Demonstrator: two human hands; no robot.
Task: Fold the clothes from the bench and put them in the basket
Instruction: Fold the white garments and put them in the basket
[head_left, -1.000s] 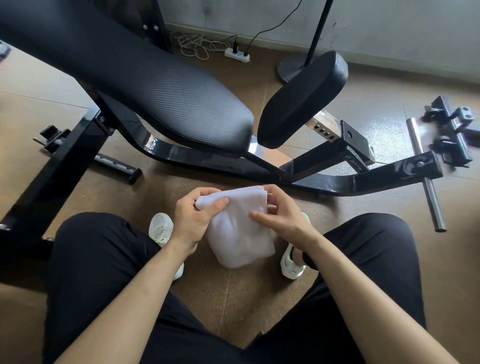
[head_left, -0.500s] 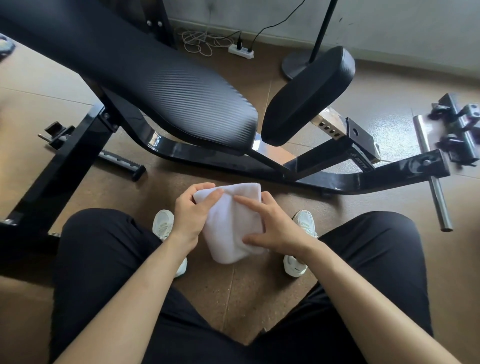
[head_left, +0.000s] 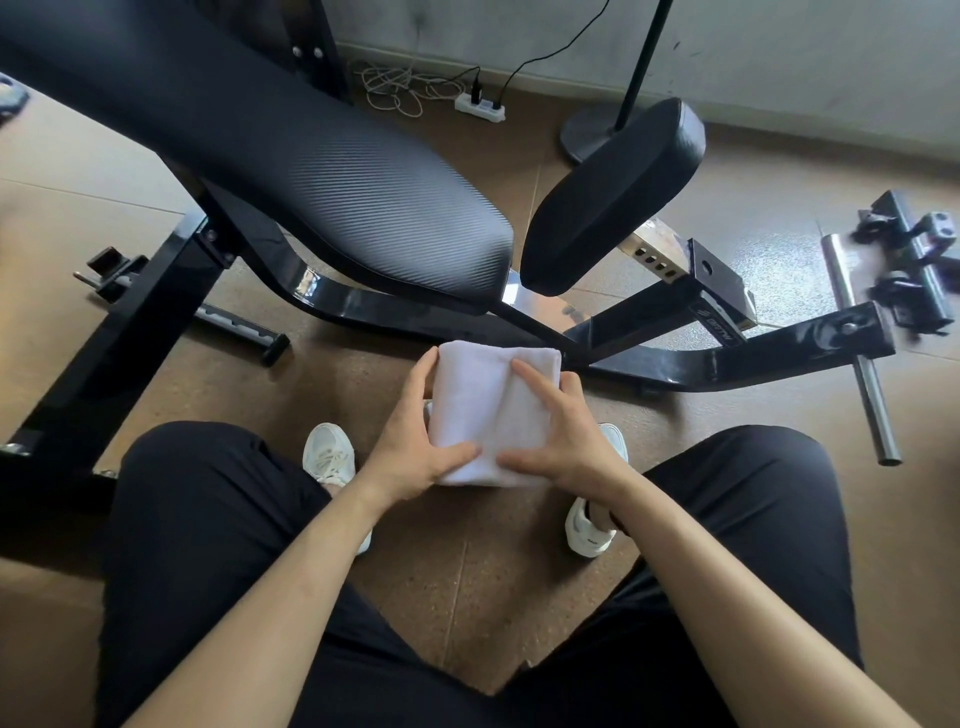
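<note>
A seated person holds a folded white cloth (head_left: 488, 410) at the centre of the frame, in the air above the floor (head_left: 457, 587) between the knees, just below the black padded surface (head_left: 322, 171) that fills the upper left. The left grip (head_left: 415, 447) clasps the cloth's left edge, thumb across its lower hem. The right grip (head_left: 563, 434) holds the right side, index finger laid on top. No basket is in view. The fold looks nearly done; finishing it well likely means squaring the edges, pressing the bundle flat and gripping firmly so the layers do not slip open during the carry.
</note>
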